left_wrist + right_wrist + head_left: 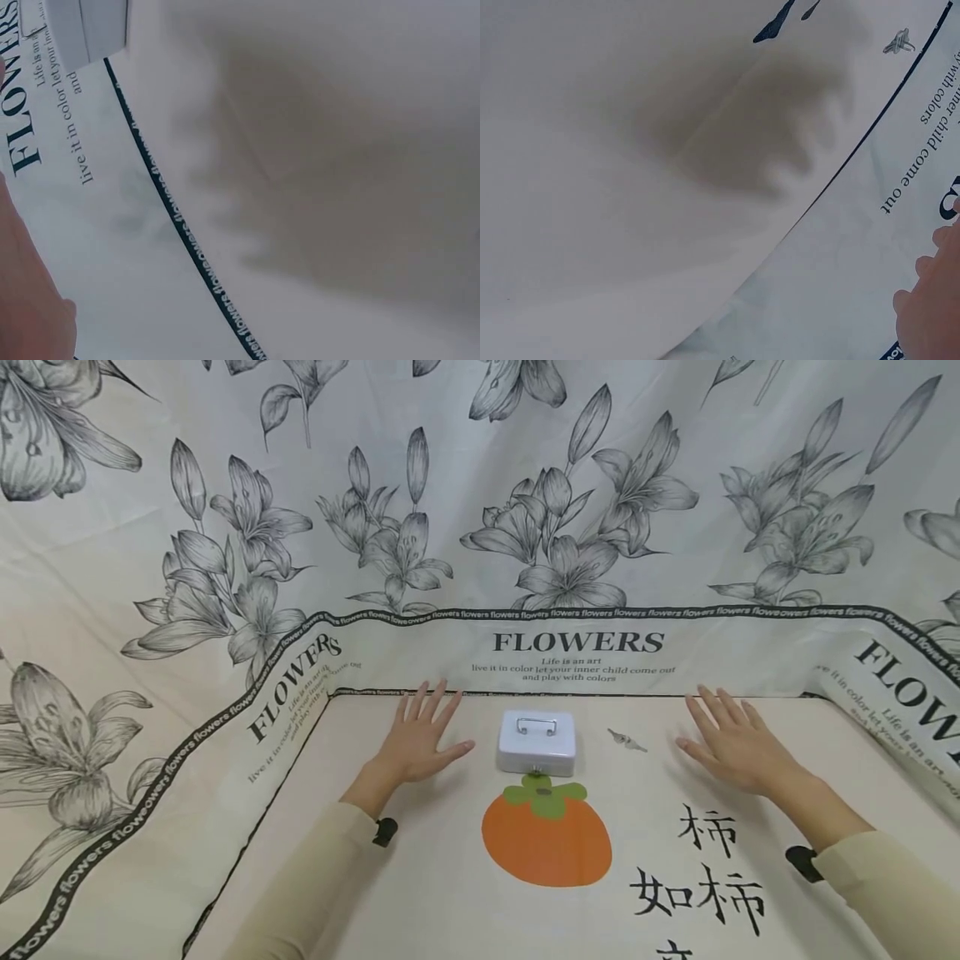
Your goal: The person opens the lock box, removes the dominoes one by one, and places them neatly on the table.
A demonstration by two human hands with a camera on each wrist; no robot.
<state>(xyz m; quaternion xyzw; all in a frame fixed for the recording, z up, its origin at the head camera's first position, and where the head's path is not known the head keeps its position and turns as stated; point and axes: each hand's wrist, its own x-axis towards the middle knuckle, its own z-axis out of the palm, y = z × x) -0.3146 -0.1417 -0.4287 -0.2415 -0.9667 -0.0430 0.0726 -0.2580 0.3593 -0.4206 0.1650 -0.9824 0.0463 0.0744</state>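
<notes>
A small white cash box (536, 745) with a wire carrying handle stands on the cloth-covered table, its lock facing me. To its left is my left hand (420, 739), fingers straight and spread, holding nothing. My right hand (731, 739) is spread the same way farther to the right, also with nothing in it. Between the box and the right hand lies a small silvery metal piece (627, 741), too small to make out fully. The left wrist view catches part of the box (90, 30) and the edge of the left hand (30, 292). Both hands cast shadows on the cloth.
The pale tablecloth (420, 877) bears a printed orange persimmon (546, 839) and black characters (701, 893). A flower-patterned curtain (450, 560) rises along the back and both sides, with a lettered border at the table's back edge.
</notes>
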